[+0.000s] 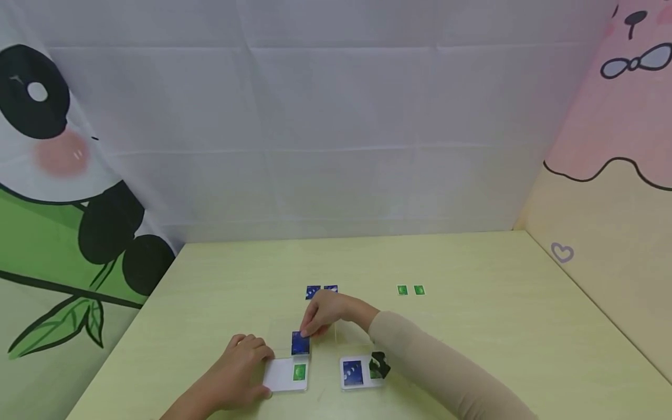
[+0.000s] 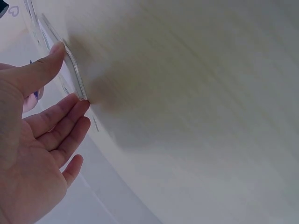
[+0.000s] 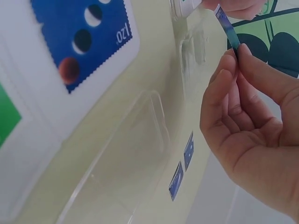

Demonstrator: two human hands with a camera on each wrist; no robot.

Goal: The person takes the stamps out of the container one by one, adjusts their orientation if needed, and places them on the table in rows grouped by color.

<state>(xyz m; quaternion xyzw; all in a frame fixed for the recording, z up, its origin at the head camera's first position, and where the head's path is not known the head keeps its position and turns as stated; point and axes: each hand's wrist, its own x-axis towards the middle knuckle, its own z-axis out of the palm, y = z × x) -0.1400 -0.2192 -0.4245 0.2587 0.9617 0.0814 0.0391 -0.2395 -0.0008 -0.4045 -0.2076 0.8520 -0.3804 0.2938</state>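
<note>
My right hand (image 1: pixel 328 309) pinches a blue postage stamp (image 1: pixel 299 344) between thumb and index finger, holding it by one edge just beyond the left case. That white-backed clear plastic case (image 1: pixel 278 373) lies flat with a green stamp (image 1: pixel 299 372) on its right part. My left hand (image 1: pixel 233 370) grips its left end, thumb (image 2: pixel 42 70) at the near edge and fingers (image 2: pixel 65 123) at the far edge. To the right, a second such case (image 1: pixel 362 386) bears a blue stamp (image 3: pixel 88 37) with moon phases and a green stamp partly hidden behind a dark object at my right sleeve.
Farther back on the pale table (image 1: pixel 236 274) lie two blue stamps (image 1: pixel 312 291), one partly behind my right hand, and two green stamps (image 1: pixel 402 290) to their right. A clear lid (image 3: pixel 140 135) lies folded open behind the right case. A white cloth (image 1: pixel 336 116) hangs behind the table.
</note>
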